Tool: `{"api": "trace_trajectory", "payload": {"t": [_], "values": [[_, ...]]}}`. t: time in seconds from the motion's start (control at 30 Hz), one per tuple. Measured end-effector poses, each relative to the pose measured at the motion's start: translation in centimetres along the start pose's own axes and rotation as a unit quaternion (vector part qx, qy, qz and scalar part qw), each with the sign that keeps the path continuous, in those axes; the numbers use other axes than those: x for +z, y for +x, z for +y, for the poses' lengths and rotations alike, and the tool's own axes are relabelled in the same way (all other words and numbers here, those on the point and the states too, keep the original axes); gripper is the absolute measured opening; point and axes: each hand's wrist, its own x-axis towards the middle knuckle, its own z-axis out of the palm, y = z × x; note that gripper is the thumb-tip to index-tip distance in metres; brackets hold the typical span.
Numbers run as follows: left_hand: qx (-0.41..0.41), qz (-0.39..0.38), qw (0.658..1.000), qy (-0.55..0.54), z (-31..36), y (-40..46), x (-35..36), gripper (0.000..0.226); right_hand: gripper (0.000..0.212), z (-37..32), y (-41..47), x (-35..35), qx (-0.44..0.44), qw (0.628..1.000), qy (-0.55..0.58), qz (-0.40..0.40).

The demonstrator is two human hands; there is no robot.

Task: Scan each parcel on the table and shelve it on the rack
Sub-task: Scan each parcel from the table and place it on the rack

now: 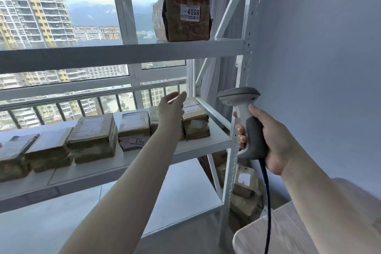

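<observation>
A white metal rack (pixel 123 53) stands before the window. On its upper shelf sits a brown parcel (pixel 183 18) with a label reading 4068. Several taped brown parcels (pixel 92 138) line the middle shelf, and the rightmost one (pixel 195 123) stands by the rack's right end. My left hand (pixel 171 107) is stretched out over that shelf, fingers apart, holding nothing, just left of the rightmost parcel. My right hand (pixel 266 136) grips a grey and white barcode scanner (pixel 245 117) upright beside the rack's front right post, its black cable hanging down.
More parcels (pixel 245 194) lie low behind the rack's right post. A pale wooden table corner (pixel 278 233) shows at bottom right. A grey wall (pixel 319 57) closes the right side. Window frames and a railing (pixel 82 97) run behind the rack.
</observation>
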Motion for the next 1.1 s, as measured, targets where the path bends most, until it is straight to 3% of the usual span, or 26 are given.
{"api": "trace_trajectory", "payload": {"t": [0.13, 0.33, 0.57, 0.73, 1.1], "values": [[-0.118, -0.032, 0.992, -0.034, -4.1, -3.6, -3.6, 0.023, 0.032, 4.0, -5.5, -0.7, 0.048, 0.997, 0.015, 0.053], [-0.226, -0.08, 0.97, -0.038, -8.4, -11.2, -7.4, 0.014, 0.033, 9.8, -16.6, -2.5, 0.094, 0.98, 0.033, 0.175], [-0.362, -0.197, 0.911, -0.027, -13.5, -22.1, -4.3, 0.011, 0.039, 13.0, -29.6, -5.0, 0.087, 0.943, 0.085, 0.311], [-0.39, -0.295, 0.872, -0.003, -14.7, -29.9, -0.4, 0.022, 0.041, 12.9, -37.0, -7.3, 0.052, 0.911, 0.099, 0.397], [-0.407, -0.397, 0.821, 0.053, -17.9, -47.7, 6.8, 0.027, 0.033, 13.4, -52.3, -16.5, 0.026, 0.848, 0.155, 0.506]]}}
